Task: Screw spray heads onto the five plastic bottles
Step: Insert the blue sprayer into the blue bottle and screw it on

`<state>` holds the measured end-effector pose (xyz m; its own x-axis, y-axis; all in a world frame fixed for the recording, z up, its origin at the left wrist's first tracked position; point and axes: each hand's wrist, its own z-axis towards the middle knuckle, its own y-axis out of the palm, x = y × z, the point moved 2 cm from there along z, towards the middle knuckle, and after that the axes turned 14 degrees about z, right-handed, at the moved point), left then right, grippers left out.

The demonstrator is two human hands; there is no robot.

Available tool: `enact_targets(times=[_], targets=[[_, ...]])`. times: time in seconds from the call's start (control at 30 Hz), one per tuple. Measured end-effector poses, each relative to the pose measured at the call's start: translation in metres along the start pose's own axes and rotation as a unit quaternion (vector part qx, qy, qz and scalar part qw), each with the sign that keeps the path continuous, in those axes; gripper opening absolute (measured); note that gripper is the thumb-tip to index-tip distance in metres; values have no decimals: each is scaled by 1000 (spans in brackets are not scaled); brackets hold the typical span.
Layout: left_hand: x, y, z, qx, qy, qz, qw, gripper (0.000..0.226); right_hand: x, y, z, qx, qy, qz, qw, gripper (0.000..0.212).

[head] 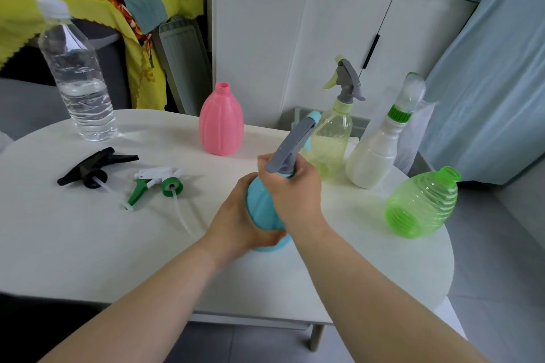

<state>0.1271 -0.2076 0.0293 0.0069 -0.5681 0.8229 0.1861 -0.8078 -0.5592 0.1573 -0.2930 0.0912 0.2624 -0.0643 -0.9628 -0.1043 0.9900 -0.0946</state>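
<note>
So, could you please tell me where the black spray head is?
The black spray head lies on the table's left side, before the clear water bottle, beside the green-and-white spray head.

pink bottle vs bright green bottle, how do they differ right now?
The pink bottle is opaque with vertical ribs; the bright green bottle is translucent with horizontal rings. The pink bottle stands at the back of the table, behind the hands; the bright green bottle stands near its right edge. Both are upright with open necks and no spray head on yet.

White cabinet [348,38] behind white table [88,244], grey tiled floor [495,274].
</note>
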Motion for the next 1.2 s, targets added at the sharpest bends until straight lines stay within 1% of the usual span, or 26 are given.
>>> enact_targets(times=[0.03, 0.07, 0.1, 0.13, 0.2, 0.23, 0.27, 0.3, 0.37, 0.43, 0.47, 0.53, 0.57, 0.6, 0.67, 0.73, 0.83, 0.9, 0.93, 0.97, 1.0, 1.07, 1.13, 1.17, 1.2], targets=[[0, 1, 0, 4, -3, -6, 1000, 82, 0, 0, 1, 8, 2, -2, 1000, 17], [1, 1, 1, 6, -5, -8, 1000, 83, -1, -2, 4, -4, 15, 13, 1000, 15], [2, 1, 1, 5, -9, -8, 1000, 84, -2, -5, 7, -48, 32, 44, 997, 12], [2, 0, 1, 3, -11, -7, 1000, 87, -5, -10, 12, -115, 44, 68, 990, 9], [2, 0, 0, 1, -13, -9, 1000, 91, -11, -20, 20, -261, 77, 79, 959, 11], [3, 1, -1, 5, -12, -9, 1000, 91, -13, -24, 22, -311, 95, 76, 942, 15], [4, 3, -2, 14, -13, -8, 1000, 92, -14, -24, 24, -336, 107, 72, 933, 21], [5, 4, -4, 28, -17, -6, 999, 92, -14, -24, 25, -339, 105, 68, 933, 29], [7, 7, -5, 56, -27, -5, 998, 92, -11, -19, 25, -298, 91, 73, 947, 39], [7, 8, -5, 63, -32, 2, 997, 93, -6, -15, 21, -227, 66, 81, 968, 39], [7, 8, -5, 60, -31, 6, 998, 94, -4, -13, 18, -184, 53, 74, 979, 35], [7, 8, -5, 51, -28, 3, 998, 91, 1, -12, 14, -94, 29, 55, 994, 15], [7, 8, -6, 47, -27, 2, 999, 88, 1, -11, 13, -56, 25, 40, 997, 9], [7, 8, -6, 45, -27, 1, 999, 84, 1, -10, 12, -31, 18, 24, 999, 14], [10, 7, -5, 46, -24, 0, 999, 79, -3, -8, 11, -4, 6, 9, 1000, 16], [14, 6, -3, 39, -24, 7, 999, 79, -7, -8, 6, 12, -9, -12, 1000, 21], [18, 3, -8, 20, -16, 10, 1000, 89, -5, -12, -8, 35, -47, -62, 996, 25], [19, -1, -16, 5, -7, 22, 1000, 100, -3, -18, -14, 31, -58, -78, 995, 23], [19, -5, -21, 5, 0, 36, 999, 101, -4, -22, -12, 24, -54, -79, 995, 22], [18, -10, -25, 14, 16, 57, 998, 95, -5, -25, -7, 18, -47, -74, 996, 21], [16, -16, -30, 32, 39, 84, 995, 85, -7, -29, -1, 15, -38, -62, 997, 23], [11, -32, -39, 69, 84, 138, 985, 58, -13, -34, 15, 13, -19, -33, 999, 21], [-2, -49, -47, 96, 96, 178, 975, 38, -18, -36, 34, 7, -12, -33, 999, 16], [-11, -57, -51, 111, 91, 193, 971, 36, -20, -35, 42, 3, -12, -35, 999, 17], [-20, -65, -55, 127, 85, 206, 967, 40, -21, -32, 51, 0, -10, -37, 999, 17]])
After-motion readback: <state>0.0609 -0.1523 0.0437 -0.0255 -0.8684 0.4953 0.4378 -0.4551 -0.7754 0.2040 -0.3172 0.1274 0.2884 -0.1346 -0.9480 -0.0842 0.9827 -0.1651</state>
